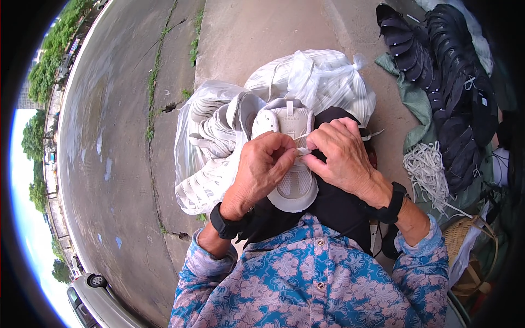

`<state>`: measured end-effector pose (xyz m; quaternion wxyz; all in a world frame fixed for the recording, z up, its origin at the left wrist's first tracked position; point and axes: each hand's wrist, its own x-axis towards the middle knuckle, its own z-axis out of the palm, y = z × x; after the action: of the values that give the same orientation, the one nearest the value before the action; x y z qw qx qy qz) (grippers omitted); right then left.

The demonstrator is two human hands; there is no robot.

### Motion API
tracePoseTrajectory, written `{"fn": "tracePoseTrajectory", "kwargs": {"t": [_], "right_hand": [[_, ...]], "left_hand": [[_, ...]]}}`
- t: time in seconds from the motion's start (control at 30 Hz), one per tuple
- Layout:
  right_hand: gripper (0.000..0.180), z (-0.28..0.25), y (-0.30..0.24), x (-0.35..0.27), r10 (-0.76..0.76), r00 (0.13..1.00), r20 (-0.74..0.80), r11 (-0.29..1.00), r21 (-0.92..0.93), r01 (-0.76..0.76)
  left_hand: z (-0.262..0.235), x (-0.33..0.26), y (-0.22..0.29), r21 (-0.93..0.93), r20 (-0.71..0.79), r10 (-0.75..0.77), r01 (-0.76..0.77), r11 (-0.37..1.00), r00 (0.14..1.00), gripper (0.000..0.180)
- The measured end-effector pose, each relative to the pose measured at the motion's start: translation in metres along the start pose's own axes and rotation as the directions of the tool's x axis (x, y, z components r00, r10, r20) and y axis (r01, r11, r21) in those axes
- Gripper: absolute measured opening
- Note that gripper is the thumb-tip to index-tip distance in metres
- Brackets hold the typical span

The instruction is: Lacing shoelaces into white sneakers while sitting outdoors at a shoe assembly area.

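Note:
A white shoe upper [294, 198] with a mesh toe lies on my lap, toe toward me and tongue pointing away. Over its middle, both hands meet at a thin white shoelace [302, 151]. My left hand [260, 168] is closed, thumb and forefinger pinching the lace. Close beside it, my right hand [343, 159] pinches the lace too, fingers curled. A length of lace sticks out past the right hand's far side. My fingers cover the eyelets in the middle of the upper, so how the lace runs there is hidden.
A clear plastic bag of white shoe uppers [210, 128] sits left of my lap. Beyond it lies a second, knotted bag [328, 76]. At right are rows of black shoe uppers [456, 82] on green cloth [418, 104], a heap of white laces [426, 169] and a wicker basket [458, 240].

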<state>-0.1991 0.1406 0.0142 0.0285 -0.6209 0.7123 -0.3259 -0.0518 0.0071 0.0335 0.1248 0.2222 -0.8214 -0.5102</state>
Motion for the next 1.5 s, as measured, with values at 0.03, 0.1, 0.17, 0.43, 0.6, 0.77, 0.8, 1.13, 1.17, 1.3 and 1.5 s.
{"fn": "tracePoseTrajectory", "kwargs": {"t": [0.03,0.1,0.17,0.43,0.6,0.77,0.8,1.13,1.17,1.3,1.5], "right_hand": [[0.026,-0.003,0.0,-0.001,0.008,0.999,-0.054,1.0,-0.013,-0.008],[0.022,-0.004,0.0,-0.005,0.03,0.996,-0.083,0.999,-0.041,-0.034],[0.025,0.01,-0.01,0.002,-0.018,0.994,-0.104,0.998,-0.057,0.012],[0.015,0.05,-0.011,0.002,0.107,0.985,-0.138,0.955,0.291,-0.063],[0.016,0.035,-0.002,0.005,0.066,0.998,0.023,0.924,0.377,-0.07],[0.011,0.025,0.01,0.01,-0.003,0.968,0.251,0.922,0.376,-0.095],[0.011,0.022,0.01,0.012,-0.003,0.968,0.25,0.924,0.37,-0.092],[0.017,0.012,0.01,0.015,-0.036,0.964,0.264,0.962,0.269,-0.038],[0.017,0.009,0.01,0.017,-0.037,0.953,0.3,0.961,0.271,-0.048],[0.023,0.017,0.024,0.009,-0.075,0.995,0.068,0.954,0.297,0.051],[0.029,0.011,0.024,0.009,-0.059,0.992,0.108,0.988,0.15,0.042]], "left_hand": [[0.004,0.0,0.005,-0.064,0.015,-0.036,0.037,0.997,0.999,0.01],[0.009,-0.001,0.007,-0.134,0.094,-0.121,0.133,0.982,0.988,0.007],[-0.001,-0.009,-0.003,-0.154,0.039,-0.14,0.144,0.978,0.989,0.007],[-0.008,-0.012,-0.008,-0.251,0.155,-0.145,0.181,0.951,0.977,0.006],[-0.014,-0.004,-0.019,-0.216,0.213,-0.106,0.153,0.964,0.971,0.008],[-0.011,0.0,0.019,-0.037,0.223,-0.085,0.096,0.995,0.971,0.009],[-0.011,0.001,0.022,-0.001,0.225,-0.082,0.084,0.996,0.971,0.008],[-0.012,0.005,-0.003,0.002,0.27,-0.028,0.029,1.0,0.962,0.005],[-0.012,0.006,-0.002,-0.003,0.267,-0.023,0.024,1.0,0.963,0.005],[-0.015,0.011,0.008,0.06,0.28,-0.014,-0.003,0.998,0.96,0.01],[-0.022,0.006,0.001,0.13,0.287,-0.027,-0.012,0.991,0.957,0.017]]}}
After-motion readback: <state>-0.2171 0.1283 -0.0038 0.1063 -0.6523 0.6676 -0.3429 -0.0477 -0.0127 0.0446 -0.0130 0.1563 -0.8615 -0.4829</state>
